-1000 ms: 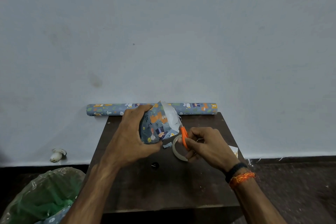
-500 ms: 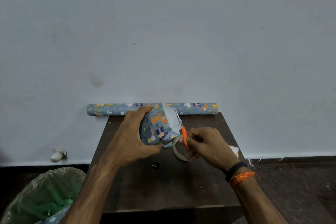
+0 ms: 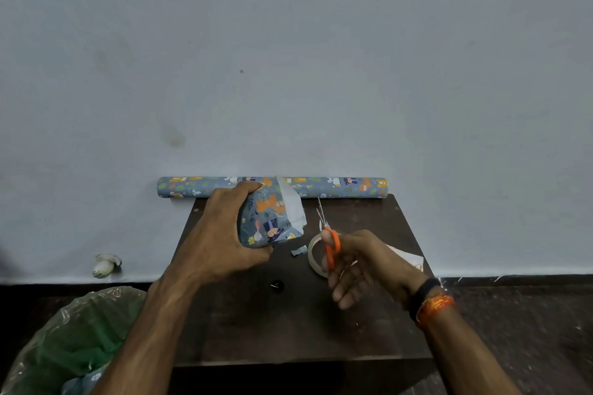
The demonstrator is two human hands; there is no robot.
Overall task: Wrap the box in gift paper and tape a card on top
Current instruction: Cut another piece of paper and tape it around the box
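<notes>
Left hand (image 3: 221, 234) curled round wrapped box (image 3: 271, 218), box held tilted just above dark table (image 3: 288, 330), white paper flap raised at its top. Right hand (image 3: 362, 266) gripping orange-handled scissors (image 3: 330, 242), blades pointed up, apart from box. Tape roll (image 3: 316, 255) lying flat on table, partly hidden by right hand. Small paper scrap (image 3: 299, 250) between box and tape. Gift paper roll (image 3: 337, 187) laid along table's far edge against wall. White card (image 3: 407, 258) partly seen behind right hand. Green bin bag (image 3: 73, 340) at lower left.
</notes>
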